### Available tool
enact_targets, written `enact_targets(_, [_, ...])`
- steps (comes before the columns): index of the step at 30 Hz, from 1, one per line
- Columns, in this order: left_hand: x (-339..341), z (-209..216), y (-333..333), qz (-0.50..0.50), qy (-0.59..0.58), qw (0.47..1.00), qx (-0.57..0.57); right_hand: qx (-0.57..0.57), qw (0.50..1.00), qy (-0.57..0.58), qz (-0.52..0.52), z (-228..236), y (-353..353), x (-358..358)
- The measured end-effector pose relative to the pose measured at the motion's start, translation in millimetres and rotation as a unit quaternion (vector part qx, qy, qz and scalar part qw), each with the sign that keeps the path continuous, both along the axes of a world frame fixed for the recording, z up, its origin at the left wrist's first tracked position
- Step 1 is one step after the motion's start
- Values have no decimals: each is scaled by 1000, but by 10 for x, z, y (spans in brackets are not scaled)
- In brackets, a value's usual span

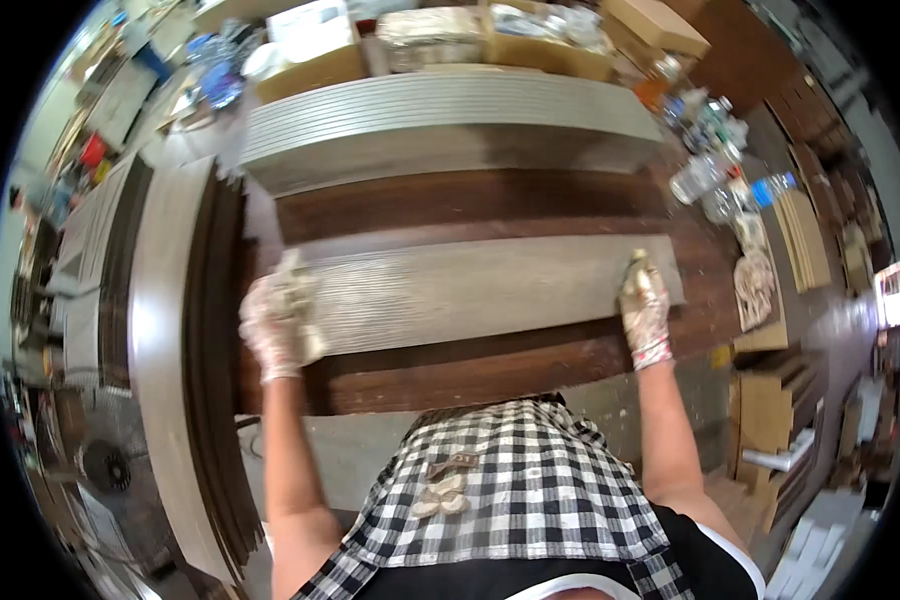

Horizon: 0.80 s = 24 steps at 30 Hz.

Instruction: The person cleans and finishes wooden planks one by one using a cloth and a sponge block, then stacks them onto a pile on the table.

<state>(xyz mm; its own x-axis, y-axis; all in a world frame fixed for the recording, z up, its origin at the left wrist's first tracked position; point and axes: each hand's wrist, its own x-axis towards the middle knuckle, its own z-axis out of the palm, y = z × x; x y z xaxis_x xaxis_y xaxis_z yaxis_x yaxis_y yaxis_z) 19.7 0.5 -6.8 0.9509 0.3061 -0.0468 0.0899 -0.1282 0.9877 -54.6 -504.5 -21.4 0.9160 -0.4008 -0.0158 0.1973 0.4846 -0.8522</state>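
Note:
A long grey-brown board (480, 290) with wood grain lies across the dark brown tabletop (420, 385) in front of me. Its left part is streaked with shiny lines. My left hand (268, 325), in a stained white glove, is closed on a pale, crumpled rag (295, 285) at the board's left end. Near the right end, my right hand (647, 312), in a similar glove, rests on the board with its fingers drawn together. Something small and tan shows at its fingertips, too unclear to name.
A stack of grey boards (450, 115) stands behind, with open cardboard boxes (315, 75) beyond. More boards (165, 340) are stacked along the left. Plastic bottles (705, 175) and a crumpled cloth (755, 280) lie at the right. A fan (110, 465) stands at lower left.

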Motion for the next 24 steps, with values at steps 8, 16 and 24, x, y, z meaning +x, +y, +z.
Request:
enact_targets(8, [151,-238,728,-8,55,974,219,-112,979,81,-151,38,-1297,-52])
enact_targets(16, [-47,-130,116,14,53,934,353,-98,977,116,-147,-194,-1750,379])
enact_targets(24, [-182,408,392,125,-146,978,-85,294,927,-206,112,194,-2023,340])
